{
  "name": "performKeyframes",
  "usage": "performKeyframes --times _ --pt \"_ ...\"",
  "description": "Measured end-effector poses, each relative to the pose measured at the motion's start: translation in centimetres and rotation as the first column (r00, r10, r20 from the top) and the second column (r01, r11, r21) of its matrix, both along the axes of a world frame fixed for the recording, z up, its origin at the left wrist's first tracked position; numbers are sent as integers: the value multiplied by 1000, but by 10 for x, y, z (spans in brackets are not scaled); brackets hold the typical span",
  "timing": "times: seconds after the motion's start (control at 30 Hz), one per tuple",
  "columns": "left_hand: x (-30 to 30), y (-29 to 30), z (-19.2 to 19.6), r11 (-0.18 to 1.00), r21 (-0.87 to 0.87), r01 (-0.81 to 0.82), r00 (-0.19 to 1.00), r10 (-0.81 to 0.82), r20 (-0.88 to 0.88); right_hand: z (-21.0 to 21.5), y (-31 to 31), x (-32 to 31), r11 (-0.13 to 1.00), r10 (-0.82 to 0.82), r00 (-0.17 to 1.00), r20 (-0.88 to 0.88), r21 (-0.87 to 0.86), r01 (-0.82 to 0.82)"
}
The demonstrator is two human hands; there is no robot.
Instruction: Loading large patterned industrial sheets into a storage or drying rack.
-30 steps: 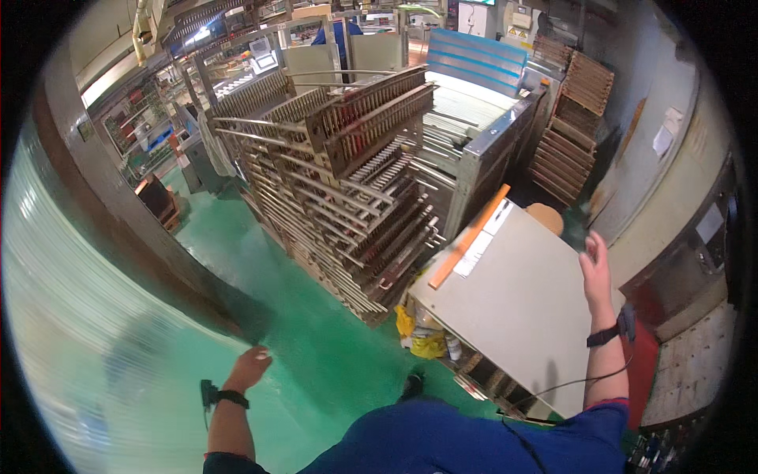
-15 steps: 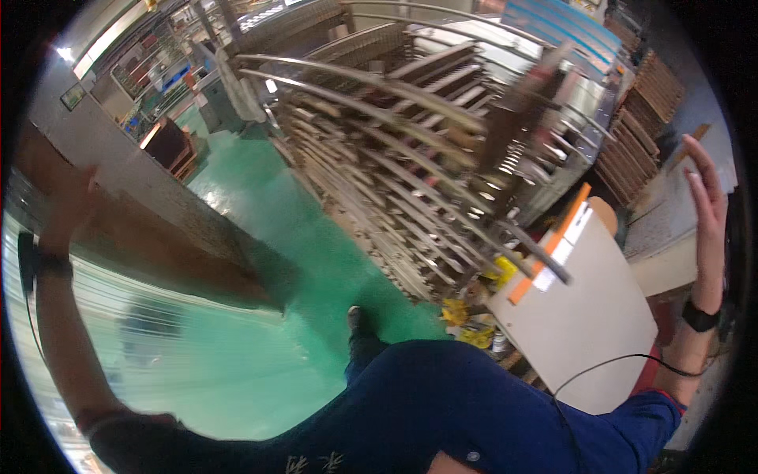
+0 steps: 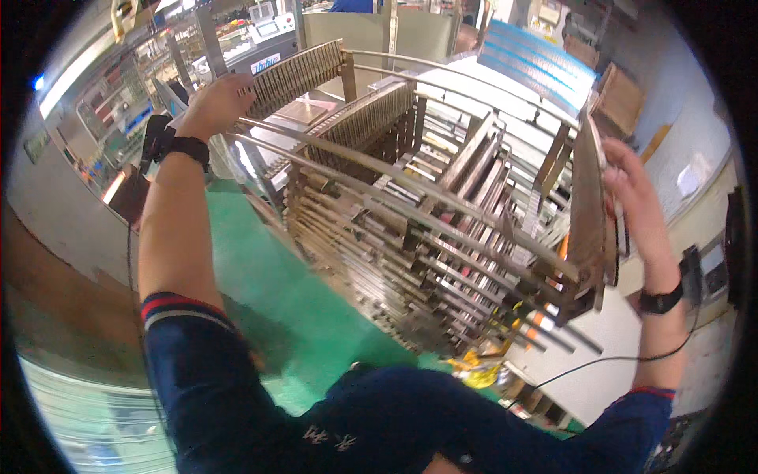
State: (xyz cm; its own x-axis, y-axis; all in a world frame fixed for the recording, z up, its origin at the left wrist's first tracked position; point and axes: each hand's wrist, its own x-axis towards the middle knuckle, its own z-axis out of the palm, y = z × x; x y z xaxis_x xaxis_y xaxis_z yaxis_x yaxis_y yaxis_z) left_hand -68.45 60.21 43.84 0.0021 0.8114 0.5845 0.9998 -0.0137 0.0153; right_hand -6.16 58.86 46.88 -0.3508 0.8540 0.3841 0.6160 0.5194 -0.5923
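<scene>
A metal rod frame (image 3: 474,210) spans above the stacked racks (image 3: 371,272). The left hand (image 3: 212,109) is at the left slotted bar (image 3: 296,79), the right hand (image 3: 638,197) curves beside the right end plate (image 3: 586,217), spread probably for balance; blur hides whether either hand is closed.

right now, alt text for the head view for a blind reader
A person's left hand is at a slotted bar and their right hand at a brown end bar, with metal rods between them. Green floor shows below.
</scene>
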Motion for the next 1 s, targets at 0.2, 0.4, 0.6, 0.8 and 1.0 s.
performKeyframes --times 0.2,0.4,0.6,0.8,1.0 --pt "-62 32 -8 1000 -5 14 998 -14 -57 -12 4 -26 995 -88 992 -86 49 92" --pt "-132 110 -9 983 -175 -49 998 52 17 -11 -2 -20 926 -377 921 -97 -61 372" --pt "-117 134 -7 897 -355 262 926 -129 355 7 -9 -15 834 -498 864 71 -232 500" --pt "-120 142 -3 854 -302 424 818 -217 534 -4 3 -19 746 -643 766 8 -219 628" --pt "-153 152 25 831 -298 470 764 -214 609 1 -6 -25 781 -617 755 -221 -289 554"
